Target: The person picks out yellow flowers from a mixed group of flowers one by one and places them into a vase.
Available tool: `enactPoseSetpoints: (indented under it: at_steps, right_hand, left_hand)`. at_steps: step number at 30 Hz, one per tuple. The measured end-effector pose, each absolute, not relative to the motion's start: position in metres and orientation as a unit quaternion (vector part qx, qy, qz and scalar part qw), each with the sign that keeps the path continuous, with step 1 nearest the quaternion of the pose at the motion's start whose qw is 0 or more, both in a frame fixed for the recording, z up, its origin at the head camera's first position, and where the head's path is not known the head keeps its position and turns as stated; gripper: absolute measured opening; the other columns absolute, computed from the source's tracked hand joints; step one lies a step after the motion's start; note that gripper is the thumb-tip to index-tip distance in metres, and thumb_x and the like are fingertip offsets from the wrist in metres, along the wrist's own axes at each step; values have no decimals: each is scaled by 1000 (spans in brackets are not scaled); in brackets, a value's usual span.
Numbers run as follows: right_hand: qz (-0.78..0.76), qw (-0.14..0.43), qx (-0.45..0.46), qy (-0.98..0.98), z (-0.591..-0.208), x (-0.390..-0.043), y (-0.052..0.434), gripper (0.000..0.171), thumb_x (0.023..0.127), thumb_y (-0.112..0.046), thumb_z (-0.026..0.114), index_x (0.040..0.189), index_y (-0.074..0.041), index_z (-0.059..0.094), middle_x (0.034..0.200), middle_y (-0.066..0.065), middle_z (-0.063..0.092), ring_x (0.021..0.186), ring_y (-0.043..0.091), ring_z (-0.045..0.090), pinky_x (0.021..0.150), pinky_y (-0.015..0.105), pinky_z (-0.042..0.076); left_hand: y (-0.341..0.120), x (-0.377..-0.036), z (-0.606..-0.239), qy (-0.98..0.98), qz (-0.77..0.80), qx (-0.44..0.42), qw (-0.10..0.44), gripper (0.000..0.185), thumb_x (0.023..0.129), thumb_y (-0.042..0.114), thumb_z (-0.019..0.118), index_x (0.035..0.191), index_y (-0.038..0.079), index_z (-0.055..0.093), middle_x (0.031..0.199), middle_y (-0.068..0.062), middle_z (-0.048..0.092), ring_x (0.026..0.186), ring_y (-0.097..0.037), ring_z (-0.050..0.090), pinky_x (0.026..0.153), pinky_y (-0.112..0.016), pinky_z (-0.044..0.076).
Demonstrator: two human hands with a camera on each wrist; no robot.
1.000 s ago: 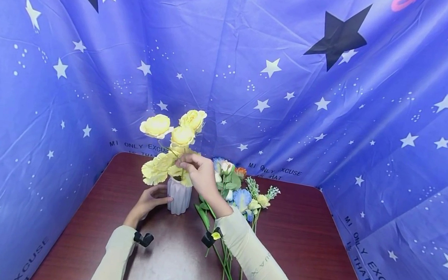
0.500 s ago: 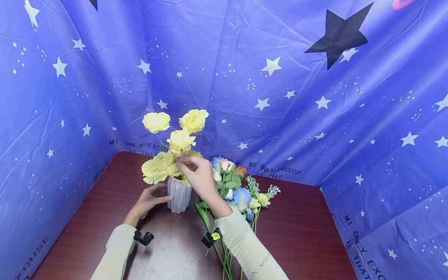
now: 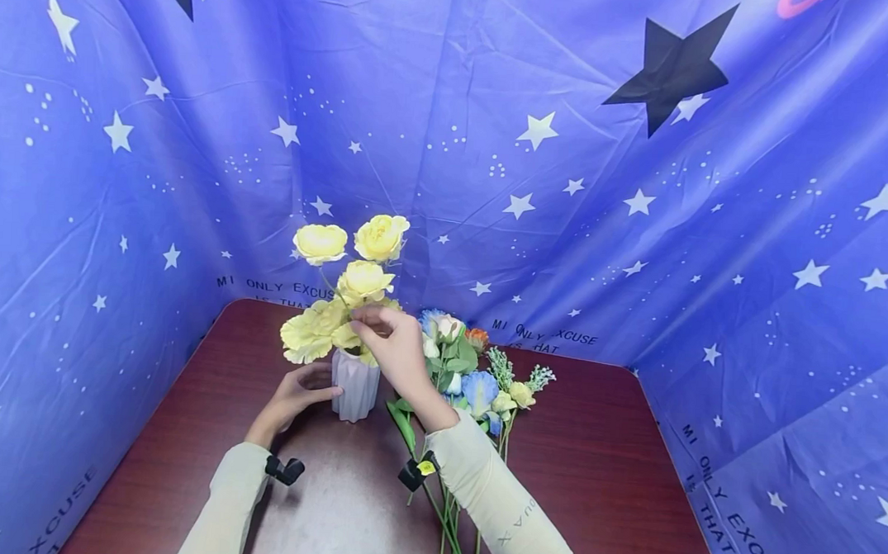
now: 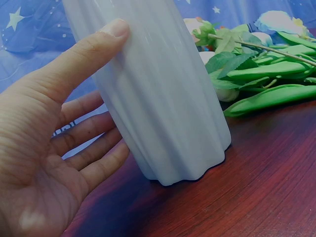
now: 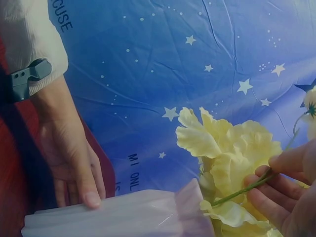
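Observation:
A white fluted vase [image 3: 355, 389] stands upright on the table with yellow flowers in it. My left hand [image 3: 293, 398] holds the vase from the left, its thumb [image 4: 116, 29] on the near side and the other fingers against the far side. Over the vase's mouth, my right hand [image 3: 396, 345] pinches a thin green stem [image 5: 242, 191] between thumb and fingers. Yellow blossoms [image 3: 365, 282] rise above that hand. Wide, ruffled yellow petals [image 3: 311, 331] spread beside the vase's rim, and the right hand covers part of them.
To the right of the vase lies a loose bunch of artificial flowers, with a blue flower [image 3: 479, 392], an orange flower [image 3: 477, 339] and white buds. Their green stems [image 3: 448, 521] run towards the near edge under my right sleeve. A blue starry curtain [image 3: 450, 145] surrounds the table [image 3: 584, 481].
The yellow blossoms above the right hand have swayed; the leftmost has shifted a little to the right and the middle one slightly lower. Both hands stay nearly still.

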State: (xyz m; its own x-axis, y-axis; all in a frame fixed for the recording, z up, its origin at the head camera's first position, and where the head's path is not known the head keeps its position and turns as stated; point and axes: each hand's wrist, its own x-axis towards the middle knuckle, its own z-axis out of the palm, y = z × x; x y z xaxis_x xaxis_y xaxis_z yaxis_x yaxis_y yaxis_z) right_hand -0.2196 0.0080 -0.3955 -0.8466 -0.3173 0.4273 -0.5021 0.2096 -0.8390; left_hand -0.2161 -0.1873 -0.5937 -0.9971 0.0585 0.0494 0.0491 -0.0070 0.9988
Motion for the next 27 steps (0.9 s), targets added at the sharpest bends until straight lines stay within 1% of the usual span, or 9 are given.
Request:
enactPoseSetpoints:
  at_steps: [5,11,15,23,27]
  right_hand:
    - [560,84,257,-783,-394,-219,7,15,92,-5,73,105,2,77,100,18,78,85,31,75,82,23,60]
    - [549,82,251,-793,-396,-220,6,12,90,-3,75,101,2,78,99,17,78,86,31,76,80,21,60]
    - [545,84,253,-795,-399,-220,7,10,90,-3,75,98,0,79,97,15,79,85,29,77,79,20,60]
    - [545,75,233,-802,-401,-217,6,8,87,-8,79,93,-4,81,94,11,80,80,17,75,73,20,58]
    - [547,78,225,-803,-402,-215,4,4,86,-3,78,88,-1,80,91,14,79,79,23,76,71,19,58]
  left_hand:
    - [-187,-217,-595,703,709,46,0,54,86,3,79,134,-11,56,128,-33,62,98,-4,68,84,-23,58]
    - [-187,-217,-595,705,708,44,3,54,87,4,79,134,-11,56,129,-34,62,99,-4,68,85,-22,58]
    - [-187,-216,-594,708,705,37,8,55,87,6,79,135,-10,56,130,-33,62,100,-4,68,85,-23,58]
    - [-188,-216,-592,713,701,29,13,56,87,7,80,135,-9,57,130,-30,63,100,-3,68,85,-23,58]
    - [-187,-217,-593,711,702,36,6,57,85,4,81,135,-10,56,129,-32,63,101,-6,68,85,-22,58]
